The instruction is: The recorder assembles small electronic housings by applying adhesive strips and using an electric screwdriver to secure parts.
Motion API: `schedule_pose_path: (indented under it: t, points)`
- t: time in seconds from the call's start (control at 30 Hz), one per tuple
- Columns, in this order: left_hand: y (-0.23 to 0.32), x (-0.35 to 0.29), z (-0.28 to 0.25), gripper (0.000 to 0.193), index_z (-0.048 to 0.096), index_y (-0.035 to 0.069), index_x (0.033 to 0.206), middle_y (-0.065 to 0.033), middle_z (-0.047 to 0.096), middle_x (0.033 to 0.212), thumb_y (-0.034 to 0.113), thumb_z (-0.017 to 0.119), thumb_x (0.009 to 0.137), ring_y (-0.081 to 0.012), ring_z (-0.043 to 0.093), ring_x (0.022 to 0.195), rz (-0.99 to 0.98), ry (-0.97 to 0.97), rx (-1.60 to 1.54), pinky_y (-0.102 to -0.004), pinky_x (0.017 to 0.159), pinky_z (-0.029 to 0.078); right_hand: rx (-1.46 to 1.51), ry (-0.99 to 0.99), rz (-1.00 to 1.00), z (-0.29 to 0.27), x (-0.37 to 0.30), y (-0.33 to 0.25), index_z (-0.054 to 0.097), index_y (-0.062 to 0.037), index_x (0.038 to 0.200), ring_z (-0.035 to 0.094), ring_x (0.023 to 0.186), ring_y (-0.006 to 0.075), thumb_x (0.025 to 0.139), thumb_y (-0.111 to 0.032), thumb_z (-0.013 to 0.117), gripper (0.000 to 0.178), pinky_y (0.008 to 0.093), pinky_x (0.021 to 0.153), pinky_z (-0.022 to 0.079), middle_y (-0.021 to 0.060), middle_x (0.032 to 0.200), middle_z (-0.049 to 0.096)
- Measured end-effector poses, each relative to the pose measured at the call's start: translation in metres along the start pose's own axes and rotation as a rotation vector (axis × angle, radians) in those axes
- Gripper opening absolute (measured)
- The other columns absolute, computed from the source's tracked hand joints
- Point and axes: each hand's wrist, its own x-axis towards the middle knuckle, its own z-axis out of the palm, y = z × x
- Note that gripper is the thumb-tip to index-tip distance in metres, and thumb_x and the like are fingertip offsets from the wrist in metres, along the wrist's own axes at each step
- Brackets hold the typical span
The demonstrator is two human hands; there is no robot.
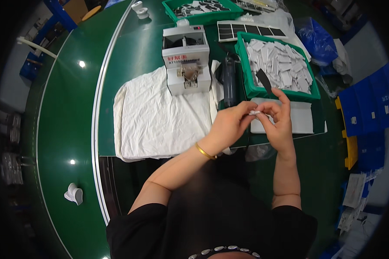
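My left hand point(230, 125) and my right hand point(279, 125) meet in front of the green bin at the right. Both pinch a small white piece point(255, 112) between thumb and fingertips; its exact kind is too small to make out. A short black strip point(264, 80) stands up at the raised fingertip of my right hand, its lower end against the finger. Under my hands lies a flat white pad point(301, 117). Left of them, a grey-white tabletop machine point(187, 64) stands behind a folded white cloth point(160, 118).
The green bin point(316, 92) holds many flat white pieces; another green bin point(170, 13) stands farther back. A dark cylindrical tool point(230, 84) lies beside the machine. Behind are a black-panelled sheet point(250, 31) and a blue bag point(317, 41). Blue bins point(367, 101) stand far right.
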Motion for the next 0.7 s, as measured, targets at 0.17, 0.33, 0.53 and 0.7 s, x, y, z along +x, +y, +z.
schedule_pose_path:
  t: [0.17,0.33,0.53,0.7]
  points:
    - [0.001,-0.010,-0.017,0.033,0.061,0.007,0.118,-0.0127,0.070,0.088,0.003,0.068,0.086,-0.0315,0.067,0.073,0.035,-0.010,0.116,-0.0370,0.066,0.054,0.097,-0.043,0.129,0.016,-0.001,0.006,0.027,-0.0035,0.146,0.063,0.093,0.0145,0.086,0.012,0.061,0.070,0.0282,0.088,0.050,0.0092,0.098,0.066]
    - [-0.002,-0.025,-0.023,0.029,0.066,0.008,0.114,-0.0110,0.066,0.077,0.002,0.067,0.086,-0.0253,0.064,0.063,-0.003,0.072,0.036,-0.0333,0.060,0.052,0.263,-0.015,0.199,0.024,-0.006,0.001,0.030,-0.0054,0.144,0.065,0.095,0.0158,0.086,0.012,0.062,0.069,0.0269,0.088,0.051,0.0117,0.107,0.065]
    - [-0.005,-0.040,-0.038,0.023,0.068,0.006,0.113,0.0019,0.062,0.071,0.007,0.065,0.090,-0.0023,0.058,0.065,-0.412,0.043,-0.257,-0.0206,0.057,0.045,0.100,0.194,0.069,0.009,-0.011,0.010,0.056,-0.0049,0.118,0.052,0.123,0.0204,0.085,0.004,0.069,0.037,0.0363,0.100,0.043,0.0146,0.140,0.050]
    - [-0.009,-0.050,-0.046,0.025,0.065,0.001,0.117,-0.0024,0.068,0.093,0.007,0.067,0.093,-0.0053,0.063,0.075,-0.550,0.022,-0.464,-0.0198,0.067,0.052,0.053,0.190,0.016,0.017,-0.017,0.011,0.054,-0.0054,0.116,0.056,0.111,0.0150,0.085,0.010,0.065,0.036,0.0268,0.091,0.043,0.0137,0.129,0.059]
